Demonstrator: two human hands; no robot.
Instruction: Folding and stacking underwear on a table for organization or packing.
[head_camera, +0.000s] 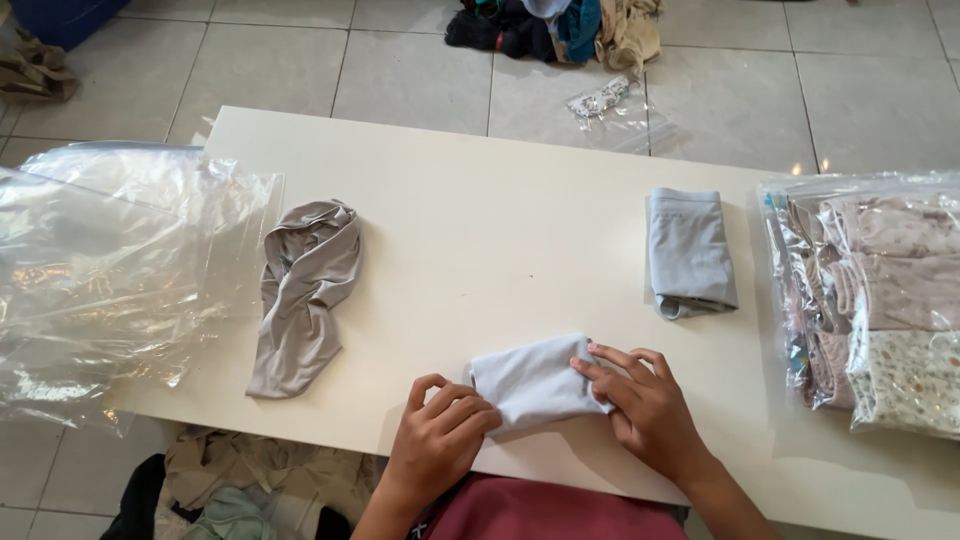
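Both my hands rest on a small pale blue cloth (530, 378) folded near the front edge of a white table (480, 200). My left hand (437, 438) pinches its lower left corner with curled fingers. My right hand (645, 405) presses its right end with fingertips on the fabric. A second pale blue folded cloth (688, 252) lies further back to the right. An unfolded taupe garment (305, 292) lies crumpled on the left of the table.
Clear plastic bags (110, 270) pile over the table's left edge. Bagged folded patterned fabrics (880, 300) lie at the right edge. Clothes heap (555, 28) and a small bagged item (600, 98) are on the tiled floor beyond; more clothes (240, 490) lie below the table.
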